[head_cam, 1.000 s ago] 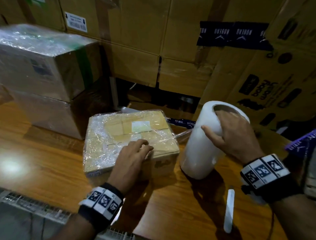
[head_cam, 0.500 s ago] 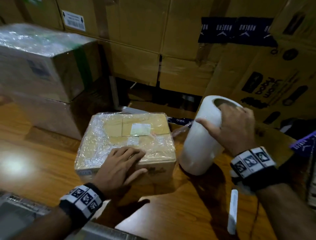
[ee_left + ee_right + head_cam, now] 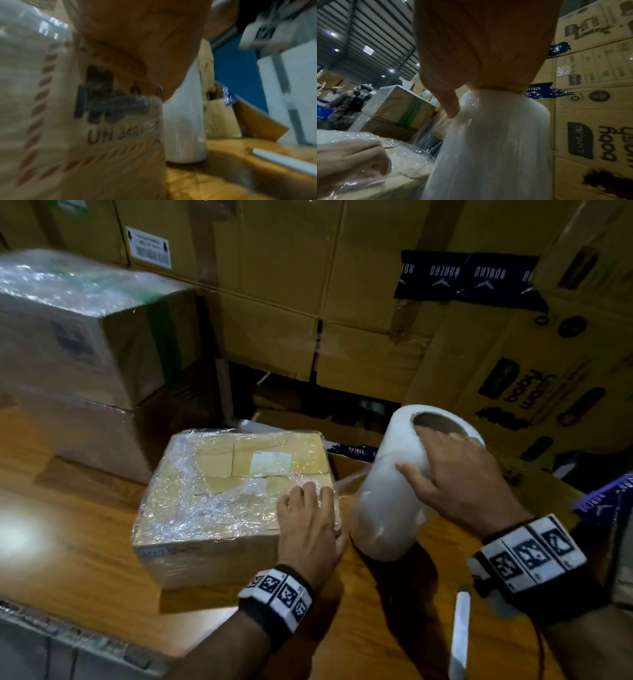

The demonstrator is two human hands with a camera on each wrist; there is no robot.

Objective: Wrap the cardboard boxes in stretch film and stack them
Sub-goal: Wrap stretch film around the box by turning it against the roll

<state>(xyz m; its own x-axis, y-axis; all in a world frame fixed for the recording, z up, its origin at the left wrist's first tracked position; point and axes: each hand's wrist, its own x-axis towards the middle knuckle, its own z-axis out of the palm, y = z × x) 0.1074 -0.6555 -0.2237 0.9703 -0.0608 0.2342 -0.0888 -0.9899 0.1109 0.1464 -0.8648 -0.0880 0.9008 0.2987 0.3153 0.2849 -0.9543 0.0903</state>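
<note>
Cardboard under crinkled clear film is what I am seeing from the head camera: the box is sitting on the wooden table, my left hand lying flat with fingers straight on its near right corner, my right hand curling over the top rim of the upright stretch film roll just beside it. 2 wrapped boxes are standing stacked at back left. The left wrist view is showing blurred box print. The right wrist view is showing my thumb pressing the roll.
</note>
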